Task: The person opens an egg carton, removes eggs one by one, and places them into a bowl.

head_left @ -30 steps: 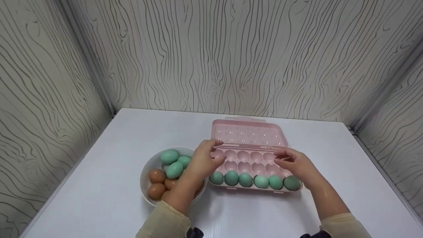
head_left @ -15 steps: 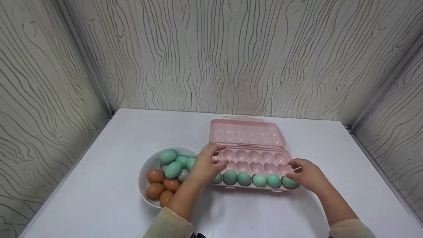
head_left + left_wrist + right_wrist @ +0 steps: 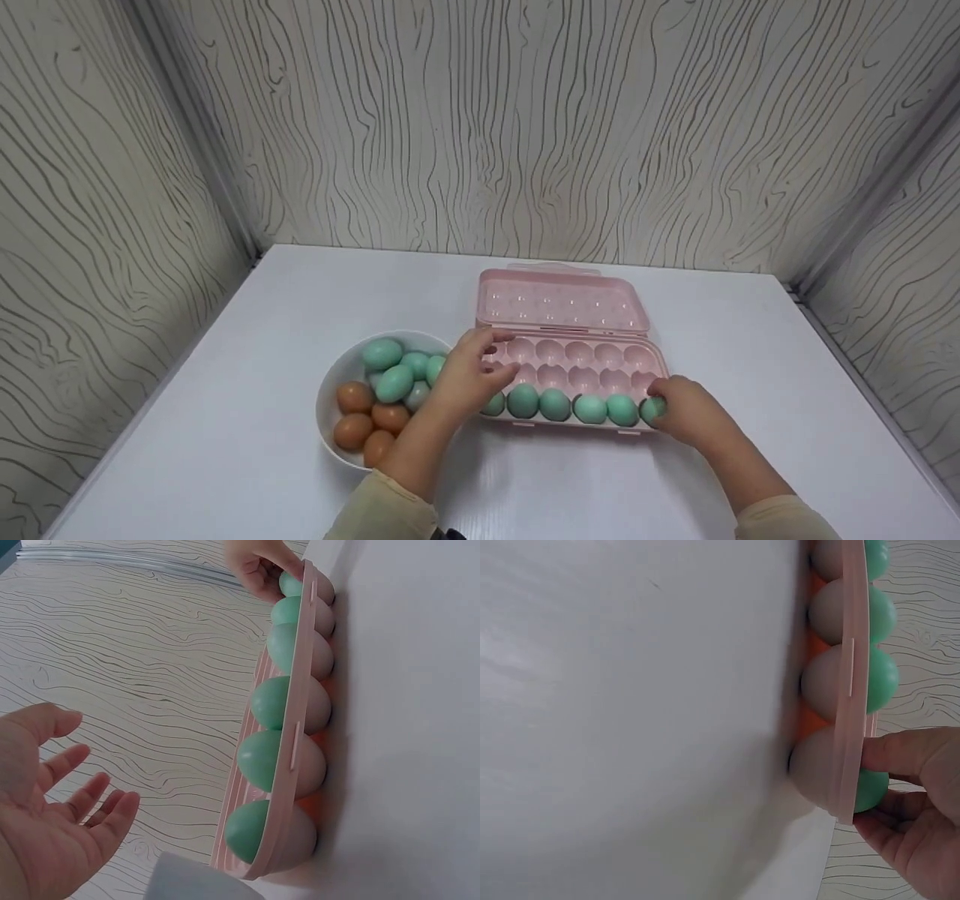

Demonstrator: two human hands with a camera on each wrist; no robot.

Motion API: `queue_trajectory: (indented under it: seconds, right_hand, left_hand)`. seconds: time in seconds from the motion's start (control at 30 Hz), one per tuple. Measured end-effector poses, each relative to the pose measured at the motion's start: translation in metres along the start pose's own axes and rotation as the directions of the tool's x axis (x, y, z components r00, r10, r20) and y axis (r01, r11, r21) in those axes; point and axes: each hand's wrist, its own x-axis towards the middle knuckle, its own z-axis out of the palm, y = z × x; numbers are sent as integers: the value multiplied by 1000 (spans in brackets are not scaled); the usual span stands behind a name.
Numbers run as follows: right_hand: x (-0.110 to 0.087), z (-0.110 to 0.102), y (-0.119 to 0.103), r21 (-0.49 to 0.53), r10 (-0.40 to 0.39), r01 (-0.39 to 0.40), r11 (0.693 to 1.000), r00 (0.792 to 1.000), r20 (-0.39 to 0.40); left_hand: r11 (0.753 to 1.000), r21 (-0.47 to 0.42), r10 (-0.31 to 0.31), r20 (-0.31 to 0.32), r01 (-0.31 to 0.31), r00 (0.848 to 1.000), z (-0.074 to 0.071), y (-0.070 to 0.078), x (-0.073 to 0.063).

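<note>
A pink egg carton [image 3: 570, 427] lies open on the table, its lid [image 3: 562, 300] folded back. Green eggs fill its front row; the two rows behind hold none that I can see. At the row's right end my right hand [image 3: 694, 412] pinches a green egg [image 3: 871, 789] between thumb and fingers, as the right wrist view shows. My left hand [image 3: 469, 375] hovers over the carton's left end, fingers spread and slightly bent, holding nothing; in the left wrist view its palm [image 3: 52, 840] shows apart from the eggs.
A white bowl [image 3: 324, 420] left of the carton holds green eggs [image 3: 382, 354] and brown eggs [image 3: 352, 433]. My left forearm hides part of it. Wood-patterned panels [image 3: 480, 135] stand behind and beside the white table [image 3: 247, 375].
My right hand has moved from above the back rows toward me and down to the front right egg, which it now pinches. My left hand has shifted slightly and stays unclosed.
</note>
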Motion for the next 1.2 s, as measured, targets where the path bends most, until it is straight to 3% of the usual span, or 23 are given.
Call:
queue_trajectory:
  seconds: [0.23, 0.43, 0.83, 0.97, 1.2]
  right_hand:
    - [0, 1, -3, -16, -10, 10, 1000, 1000, -12]
    - [2, -4, -2, 17, -9, 9, 1000, 1000, -1]
    - [-1, -32, -13, 174, -16, 21, 985, 1000, -25]
    - [-2, -37, -24, 334, -5, 6, 942, 1000, -5]
    - [-1, -39, -46, 538, -83, 68, 840, 997, 3]
  left_hand:
    - [998, -2, 60, 12, -60, 998, 2, -1, 0]
    - [998, -8, 66, 20, -66, 998, 3, -2, -1]
    - [993, 37, 111, 34, -112, 993, 7, -3, -3]
    - [996, 20, 91, 71, -92, 993, 11, -2, -3]
    - [993, 0, 119, 110, -120, 987, 17, 3, -5]
